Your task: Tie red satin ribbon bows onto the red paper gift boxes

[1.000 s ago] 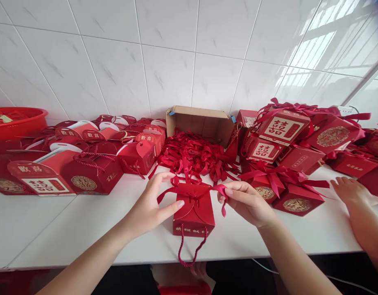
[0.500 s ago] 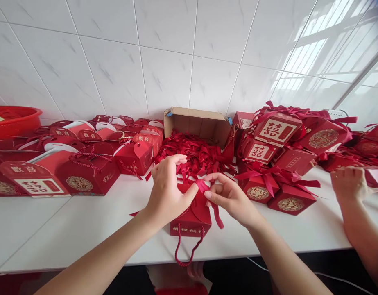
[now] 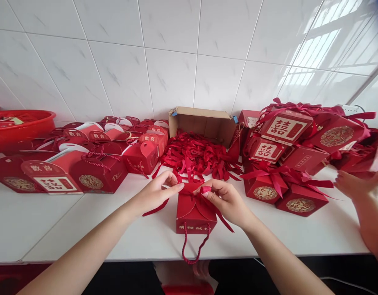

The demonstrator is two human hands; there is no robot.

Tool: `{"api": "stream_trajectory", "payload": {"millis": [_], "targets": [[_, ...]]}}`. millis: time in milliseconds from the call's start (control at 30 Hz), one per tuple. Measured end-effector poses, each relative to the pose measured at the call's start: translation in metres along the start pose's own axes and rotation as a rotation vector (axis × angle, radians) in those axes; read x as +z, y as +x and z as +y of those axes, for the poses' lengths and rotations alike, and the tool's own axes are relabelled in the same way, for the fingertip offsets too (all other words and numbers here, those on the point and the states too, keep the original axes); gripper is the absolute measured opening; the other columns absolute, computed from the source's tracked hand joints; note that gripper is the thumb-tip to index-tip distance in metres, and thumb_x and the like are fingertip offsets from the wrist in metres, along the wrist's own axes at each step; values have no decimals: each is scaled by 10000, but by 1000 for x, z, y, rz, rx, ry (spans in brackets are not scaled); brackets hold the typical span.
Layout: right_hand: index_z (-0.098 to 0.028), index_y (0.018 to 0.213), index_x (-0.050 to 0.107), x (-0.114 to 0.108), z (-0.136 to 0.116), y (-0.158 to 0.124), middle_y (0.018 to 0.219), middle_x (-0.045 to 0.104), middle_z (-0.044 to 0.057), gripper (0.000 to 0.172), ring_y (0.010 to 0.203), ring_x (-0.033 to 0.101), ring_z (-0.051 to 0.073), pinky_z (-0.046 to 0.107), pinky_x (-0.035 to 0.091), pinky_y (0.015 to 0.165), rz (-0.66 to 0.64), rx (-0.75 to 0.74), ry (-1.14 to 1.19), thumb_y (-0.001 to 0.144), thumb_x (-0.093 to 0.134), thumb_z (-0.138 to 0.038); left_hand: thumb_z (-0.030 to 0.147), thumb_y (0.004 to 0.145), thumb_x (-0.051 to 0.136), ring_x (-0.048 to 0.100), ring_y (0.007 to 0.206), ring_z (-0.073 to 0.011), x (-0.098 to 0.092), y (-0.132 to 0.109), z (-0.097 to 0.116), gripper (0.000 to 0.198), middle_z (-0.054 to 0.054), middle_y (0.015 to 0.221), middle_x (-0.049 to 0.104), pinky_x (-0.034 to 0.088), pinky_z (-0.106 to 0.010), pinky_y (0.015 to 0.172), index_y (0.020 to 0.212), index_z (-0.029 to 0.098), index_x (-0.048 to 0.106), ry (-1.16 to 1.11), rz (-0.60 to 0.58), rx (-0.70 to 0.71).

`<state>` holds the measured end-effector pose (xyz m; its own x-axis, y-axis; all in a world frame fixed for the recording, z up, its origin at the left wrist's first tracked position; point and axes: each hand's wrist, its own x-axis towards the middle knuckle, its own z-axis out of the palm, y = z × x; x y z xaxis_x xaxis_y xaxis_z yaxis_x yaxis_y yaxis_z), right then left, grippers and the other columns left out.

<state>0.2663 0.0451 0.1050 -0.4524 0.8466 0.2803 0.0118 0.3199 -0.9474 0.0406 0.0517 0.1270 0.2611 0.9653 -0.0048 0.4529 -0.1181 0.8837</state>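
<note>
A small red gift box (image 3: 196, 211) with petal-like closing flaps stands in front of me, its twisted cord handle (image 3: 191, 261) hanging over the table's front edge. Across its top runs a red ribbon (image 3: 190, 188), with loose tails to both sides. My left hand (image 3: 159, 192) pinches the ribbon at the box's left between thumb and fingers. On the other side, my right hand (image 3: 227, 200) is closed on the ribbon, a small fold showing above its thumb. The knot area is partly hidden by my fingers.
Behind the box, loose red ribbons (image 3: 201, 157) spill from a cardboard box (image 3: 204, 112). Several gift boxes (image 3: 99, 174) stand left, near a red basin (image 3: 38, 127). Boxes with bows (image 3: 299, 203) are piled right, beside another person's hand (image 3: 362, 186).
My left hand has lowered and moved left, drawing the ribbon out between my hands. My right hand still grips it. The view has shifted slightly, and the other person's hand has turned.
</note>
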Motion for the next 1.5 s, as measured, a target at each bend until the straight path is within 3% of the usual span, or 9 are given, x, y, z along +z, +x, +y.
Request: {"api": "stream_trajectory", "payload": {"millis": [167,233,367,567,733,900,1033,1300,1500], "targets": [[-176,813,622,4,-4,2,798,637,33,239,763,570,160,284,446,717,2,55,-55,882,563,-397,537,778,603,432,605,-124,5,5,-12,363,43,646,455,336,-253,589,714,183,553,-197,-215,-143],[-173,790,627,6,-7,3,764,626,22,245,709,543,145,260,418,652,39,103,-93,868,568,-398,519,750,637,400,575,-117,2,6,-7,368,46,616,433,312,-250,561,644,181,540,-242,-210,-136],[-167,770,660,11,-12,4,716,632,19,227,660,518,137,252,391,610,86,118,-186,852,553,-351,479,713,677,377,565,-114,-11,6,13,357,40,598,429,276,-248,531,575,184,530,-154,-150,-74],[-174,800,697,20,-7,8,689,667,35,184,611,538,160,272,411,580,280,96,-323,801,564,-301,470,712,680,407,505,-110,-20,-1,47,347,28,544,486,295,-247,486,540,189,569,18,-265,-28],[-201,776,682,25,-11,5,688,664,12,152,602,524,145,267,386,590,215,-31,-432,809,533,-207,420,783,625,583,631,-181,-10,-2,68,267,-21,630,636,473,-310,659,641,203,687,-130,-333,60],[-186,658,580,24,-14,1,606,548,-4,174,566,432,124,256,351,554,146,-96,-422,813,583,-266,425,813,611,636,888,-219,4,12,82,264,-38,901,714,468,-354,874,929,220,732,-226,-363,156],[-175,602,573,25,-8,3,564,507,6,386,562,432,131,259,345,532,189,-16,-343,881,514,-436,551,829,543,634,870,-203,10,25,76,522,-64,978,685,480,-363,846,1228,220,604,-308,-243,173],[-178,595,487,21,-7,4,574,453,-11,413,575,398,119,248,304,518,179,0,-268,887,491,-470,444,731,705,632,930,-243,7,5,25,269,-44,915,704,465,-357,868,837,197,688,100,1,189],[-225,860,372,27,1,6,597,535,-54,232,542,412,117,246,299,536,319,17,-172,854,555,-368,362,824,609,628,864,-203,20,-3,20,175,-23,835,674,470,-326,839,777,195,628,49,92,217]]}}
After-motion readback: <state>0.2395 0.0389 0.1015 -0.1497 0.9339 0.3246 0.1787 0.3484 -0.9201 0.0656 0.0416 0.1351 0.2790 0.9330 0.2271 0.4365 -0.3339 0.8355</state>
